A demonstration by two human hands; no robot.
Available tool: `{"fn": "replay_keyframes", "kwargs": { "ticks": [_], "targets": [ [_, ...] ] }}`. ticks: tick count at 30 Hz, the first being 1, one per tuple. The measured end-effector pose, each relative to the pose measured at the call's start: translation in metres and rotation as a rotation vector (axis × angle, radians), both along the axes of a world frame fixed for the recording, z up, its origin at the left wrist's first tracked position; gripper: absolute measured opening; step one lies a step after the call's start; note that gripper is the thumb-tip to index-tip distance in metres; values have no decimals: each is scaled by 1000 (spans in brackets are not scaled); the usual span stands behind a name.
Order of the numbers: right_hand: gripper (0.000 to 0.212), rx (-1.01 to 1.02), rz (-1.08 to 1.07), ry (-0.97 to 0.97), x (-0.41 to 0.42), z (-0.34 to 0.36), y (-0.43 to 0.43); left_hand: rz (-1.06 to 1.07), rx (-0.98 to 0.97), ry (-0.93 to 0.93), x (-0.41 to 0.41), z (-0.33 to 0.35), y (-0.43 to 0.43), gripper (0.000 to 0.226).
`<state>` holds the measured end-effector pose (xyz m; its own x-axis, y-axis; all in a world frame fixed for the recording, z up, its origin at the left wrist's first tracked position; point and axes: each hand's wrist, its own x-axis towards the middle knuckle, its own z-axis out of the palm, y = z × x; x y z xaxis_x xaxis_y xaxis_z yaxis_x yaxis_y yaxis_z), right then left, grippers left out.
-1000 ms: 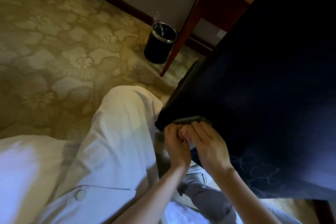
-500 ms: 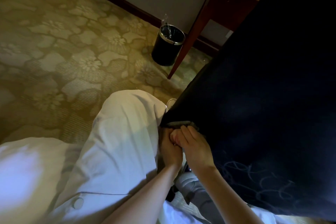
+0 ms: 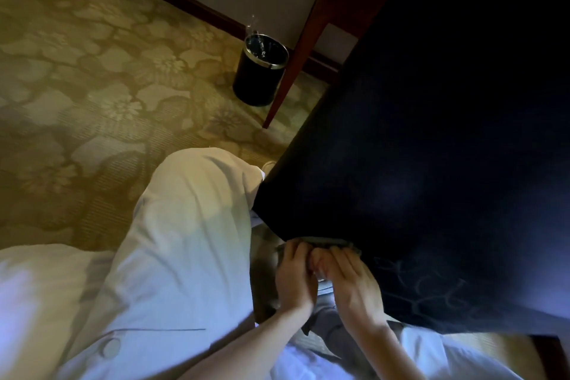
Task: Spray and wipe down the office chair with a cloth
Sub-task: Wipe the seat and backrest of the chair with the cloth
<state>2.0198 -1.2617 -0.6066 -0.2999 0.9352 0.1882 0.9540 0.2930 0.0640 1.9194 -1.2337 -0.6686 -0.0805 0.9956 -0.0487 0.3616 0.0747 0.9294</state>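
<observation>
A dark grey cloth [image 3: 320, 241] is held lengthwise along the lower edge of the dark navy upholstered chair [image 3: 431, 148], gripped by the curled left hand [image 3: 293, 279] and pressed by straight fingers of the right hand [image 3: 354, 285].

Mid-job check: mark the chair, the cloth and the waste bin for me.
chair [image 3: 416, 163], head view, middle of the dark upholstered surface.
cloth [image 3: 327, 241], head view, grey strip along the chair's lower edge.
waste bin [image 3: 257, 83], head view, black outer wall below the metal rim.
</observation>
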Motion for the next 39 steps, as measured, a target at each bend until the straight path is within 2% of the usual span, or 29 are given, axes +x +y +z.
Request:
{"fn": "replay_keyframes", "kwargs": {
  "ticks": [2,6,9,12,15,18,21,26,28,34,37,39],
  "targets": [
    [26,108,-38,27,6,22,-5,1,125,-12,-1,21,-1,27],
    [36,435,-85,79,7,79,-20,-32,571,14,-11,85,7,29],
    [37,606,-98,93,4,116,-25,-30,861,54,-16,124,16,31],
    [37,691,-115,91,8,132,-21,-52,988,130,-15,139,29,34],
    [39,681,-139,79,15,115,-14,-95,1036,171,-11,119,39,32],
    [37,628,-111,71,21,75,-10,-124,1008,195,-14,77,39,32],
    [37,508,-89,57,24,25,-10,-149,902,264,-19,35,32,39],
    [34,362,-170,153,22,-44,-16,-180,682,258,-19,2,21,44],
    [36,231,-221,186,20,-64,-21,-228,608,283,-22,-5,18,44],
    [51,-48,-264,199,18,-92,-26,-384,260,304,-24,-33,9,53],
    [36,-102,-314,229,11,-93,-26,-404,132,285,-20,-51,5,38],
    [29,-98,-328,236,7,-91,-23,-404,105,289,-16,-58,6,37]
  ]
}}
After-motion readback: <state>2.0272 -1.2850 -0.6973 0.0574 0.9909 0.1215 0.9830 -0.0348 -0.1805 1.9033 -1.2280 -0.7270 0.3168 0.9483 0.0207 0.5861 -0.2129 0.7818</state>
